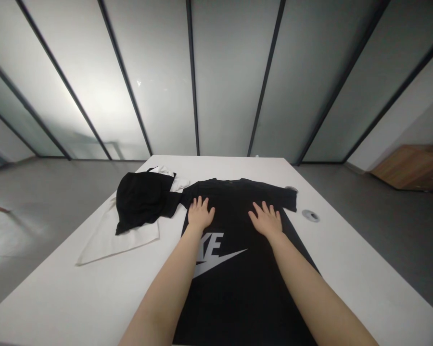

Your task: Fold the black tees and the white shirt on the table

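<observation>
A black T-shirt (238,293) with a grey printed logo lies spread out on the white table (111,298), its collar toward the far side. My left hand (201,214) rests flat on the left chest area, fingers apart and holding nothing. On the right chest area lies my right hand (266,219), also with its fingers spread and nothing held. My left forearm covers part of the logo. The shirt's left-side sleeve touches or lies very near a heap of black cloth (140,199).
White cloth (108,240) lies under the black heap at the left. A round grommet (311,216) is set in the tabletop right of the shirt, with another partly hidden by the sleeve. Beyond stand frosted glass panels; a wooden cabinet (411,168) is at far right.
</observation>
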The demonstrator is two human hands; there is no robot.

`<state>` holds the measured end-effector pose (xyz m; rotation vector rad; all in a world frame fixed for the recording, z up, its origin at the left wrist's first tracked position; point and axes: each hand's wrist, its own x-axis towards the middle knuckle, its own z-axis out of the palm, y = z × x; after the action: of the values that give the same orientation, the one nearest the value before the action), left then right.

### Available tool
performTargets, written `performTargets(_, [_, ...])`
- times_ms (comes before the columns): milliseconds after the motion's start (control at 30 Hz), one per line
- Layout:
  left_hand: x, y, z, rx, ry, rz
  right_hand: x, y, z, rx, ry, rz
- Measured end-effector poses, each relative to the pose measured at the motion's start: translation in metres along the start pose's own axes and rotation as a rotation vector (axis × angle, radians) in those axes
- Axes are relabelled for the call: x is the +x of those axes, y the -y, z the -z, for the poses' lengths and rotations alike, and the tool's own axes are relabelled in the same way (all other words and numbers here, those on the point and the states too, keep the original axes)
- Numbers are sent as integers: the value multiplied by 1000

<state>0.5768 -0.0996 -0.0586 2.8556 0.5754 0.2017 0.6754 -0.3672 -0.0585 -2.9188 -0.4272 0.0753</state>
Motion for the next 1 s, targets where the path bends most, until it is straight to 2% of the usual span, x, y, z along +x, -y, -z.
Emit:
performTargets(100, [-3, 24, 8, 1, -10, 48, 1, -35, -1, 0, -58, -89])
performTargets(200, [-6, 34, 15, -12, -51, 119, 1, -49, -4, 33, -103, -102])
performTargets(367, [-6, 34, 28, -58, -256, 334, 1, -38, -6, 127, -233, -50])
performTargets(467, [-4, 41, 35, -19, -306, 435, 2, -29, -7, 221, -257, 137])
performTargets(533, [-2, 48, 36, 24, -297, 455, 3, -25, -9, 270, -216, 285])
performTargets(600, [-2, 53, 34, 64, -276, 442, 3, -21, -11, 267, -145, 363])
performTargets(733, [-2, 55, 33, 77, -238, 414, 1, -17, -12, 190, -48, 350])
performTargets(1000, [11, 59, 38, -162, -123, 356, 0, -17, -8, 186, -29, 333])
